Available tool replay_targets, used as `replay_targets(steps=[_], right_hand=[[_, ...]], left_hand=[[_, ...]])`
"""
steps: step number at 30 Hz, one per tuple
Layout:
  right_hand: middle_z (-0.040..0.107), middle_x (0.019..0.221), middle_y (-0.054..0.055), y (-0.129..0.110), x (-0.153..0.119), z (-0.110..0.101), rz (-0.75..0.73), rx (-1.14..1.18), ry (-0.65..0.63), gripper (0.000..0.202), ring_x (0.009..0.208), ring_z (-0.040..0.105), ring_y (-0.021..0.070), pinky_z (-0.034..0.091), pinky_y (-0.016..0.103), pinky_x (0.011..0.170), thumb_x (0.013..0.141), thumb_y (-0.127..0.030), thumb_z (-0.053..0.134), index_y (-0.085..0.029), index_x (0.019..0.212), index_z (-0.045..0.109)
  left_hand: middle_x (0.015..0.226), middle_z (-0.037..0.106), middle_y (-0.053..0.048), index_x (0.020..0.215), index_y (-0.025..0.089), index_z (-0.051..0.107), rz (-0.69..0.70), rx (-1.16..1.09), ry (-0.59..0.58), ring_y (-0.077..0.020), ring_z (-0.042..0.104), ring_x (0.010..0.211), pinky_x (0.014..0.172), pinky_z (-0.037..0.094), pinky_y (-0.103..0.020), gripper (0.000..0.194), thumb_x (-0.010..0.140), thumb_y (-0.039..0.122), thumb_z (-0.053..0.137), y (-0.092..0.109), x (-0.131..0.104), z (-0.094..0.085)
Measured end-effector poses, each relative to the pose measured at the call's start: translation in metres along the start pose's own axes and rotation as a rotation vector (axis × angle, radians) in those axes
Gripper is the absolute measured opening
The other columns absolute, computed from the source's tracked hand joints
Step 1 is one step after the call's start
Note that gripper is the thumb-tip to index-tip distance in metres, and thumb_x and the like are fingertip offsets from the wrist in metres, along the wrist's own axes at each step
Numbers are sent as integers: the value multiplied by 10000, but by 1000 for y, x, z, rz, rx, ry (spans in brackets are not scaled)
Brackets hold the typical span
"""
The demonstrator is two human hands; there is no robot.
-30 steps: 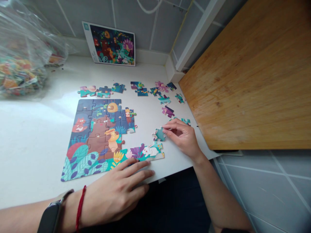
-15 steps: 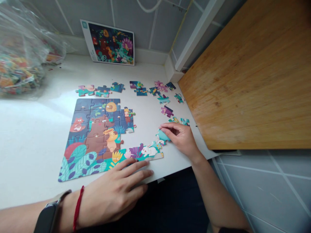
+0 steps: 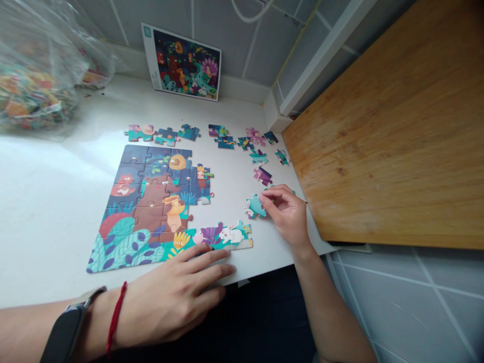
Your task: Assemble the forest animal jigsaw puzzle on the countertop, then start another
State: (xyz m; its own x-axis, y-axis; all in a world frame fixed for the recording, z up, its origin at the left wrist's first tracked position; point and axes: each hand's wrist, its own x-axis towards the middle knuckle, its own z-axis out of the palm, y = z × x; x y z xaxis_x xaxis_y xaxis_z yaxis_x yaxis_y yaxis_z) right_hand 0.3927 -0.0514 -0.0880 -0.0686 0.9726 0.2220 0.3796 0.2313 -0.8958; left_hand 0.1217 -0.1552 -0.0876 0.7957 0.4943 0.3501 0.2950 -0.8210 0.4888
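1. Your right hand (image 3: 289,219) is nearly closed, thumb and fingertips pinching the right side of a teal piece (image 3: 256,206) that shows a white rabbit; whether it touches the tabletop (image 3: 229,201) I cannot tell
2. That piece is inward from the tabletop's right edge, just beyond the end of the bottom strip (image 3: 233,235) and seemingly not joined to it
3. Your left hand (image 3: 176,295) lies palm down at the near edge, fingers loosely spread over the bottom row; no piece shows in its grasp, though its underside is hidden
4. The joined section (image 3: 149,204) has a ragged right side, and loose pieces (image 3: 258,157) lie from its far side towards the far right corner
5. You appear to be trying this piece for fit above the strip
6. The next move seems to call for matching knobs to sockets, then pressing flat without shifting the strip
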Motion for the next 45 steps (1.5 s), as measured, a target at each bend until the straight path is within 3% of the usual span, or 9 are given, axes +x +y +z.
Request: replay_targets(steps=[4, 11, 19, 23, 27, 30, 35, 42, 45], right_hand=[[681, 944, 46, 0, -1, -1, -52, -124, 12, 51, 852, 673, 180, 567, 287, 683, 918, -265, 754, -234, 923, 793], [590, 779, -14, -1, 0, -5, -107, -262, 78, 59, 704, 556, 145, 491, 285, 687, 941, -236, 711, -222, 942, 768], [715, 945, 72, 15, 33, -35, -93, -402, 216, 183, 838, 656, 205, 526, 301, 684, 948, -344, 658, -195, 962, 763], [739, 1127, 158, 27, 73, -44, -51, -597, 172, 334, 897, 701, 260, 579, 429, 894, 883, -333, 700, -151, 1153, 774], [746, 1212, 184, 33, 110, -32, -13, -658, 45, 426, 1155, 696, 317, 518, 461, 1087, 857, -369, 767, -143, 1217, 777], [740, 1252, 194, 32, 128, -13, 1, -624, -63, 497, 1173, 703, 326, 519, 455, 1090, 813, -417, 837, -124, 1211, 787], [767, 1167, 156, 36, 141, 5, 139, -522, -140, 556, 1101, 730, 303, 544, 438, 1046, 683, -309, 935, -123, 1187, 793], [650, 791, -24, 49, 136, -6, 284, -291, -122, 435, 695, 626, 146, 584, 326, 755, 721, -237, 864, -145, 1141, 798], [660, 811, -2, 48, 132, -7, 254, -313, -140, 367, 747, 640, 171, 581, 352, 799, 741, -315, 863, -151, 1064, 806]], left_hand=[[1444, 669, -6, 1123, 236, 717, 0, 4, 1, -237, 519, 1422, 1302, 160, -374, 148, 1036, 297, 615, 0, 0, 0], [1441, 673, -4, 1122, 244, 714, 10, 14, 33, -225, 502, 1452, 1318, 173, -366, 133, 1023, 279, 632, 0, 0, 3], [1433, 675, -2, 1108, 256, 714, 34, 44, 58, -217, 502, 1465, 1321, 219, -367, 122, 1007, 270, 648, 0, -4, 6], [1421, 683, -3, 1095, 257, 716, 42, 50, 84, -216, 512, 1455, 1324, 212, -364, 112, 1002, 277, 657, 0, -4, 7], [1423, 682, -9, 1096, 259, 719, 50, 56, 81, -224, 518, 1448, 1301, 271, -368, 118, 994, 275, 662, 0, -3, 6], [1425, 681, 17, 1100, 267, 714, 36, 53, 78, -217, 509, 1454, 1316, 226, -363, 119, 1002, 300, 656, -1, -3, 6], [1475, 651, 30, 1115, 263, 705, 33, 37, 61, -208, 474, 1483, 1346, 73, -354, 128, 1013, 310, 645, -1, -3, 5], [1448, 671, -19, 1111, 263, 727, 23, 37, 73, -230, 521, 1448, 1319, 252, -375, 143, 986, 285, 662, -1, -3, 6], [1458, 665, -21, 1146, 266, 725, 16, 34, 77, -225, 506, 1464, 1335, 206, -375, 169, 994, 285, 653, -1, -3, 8]])
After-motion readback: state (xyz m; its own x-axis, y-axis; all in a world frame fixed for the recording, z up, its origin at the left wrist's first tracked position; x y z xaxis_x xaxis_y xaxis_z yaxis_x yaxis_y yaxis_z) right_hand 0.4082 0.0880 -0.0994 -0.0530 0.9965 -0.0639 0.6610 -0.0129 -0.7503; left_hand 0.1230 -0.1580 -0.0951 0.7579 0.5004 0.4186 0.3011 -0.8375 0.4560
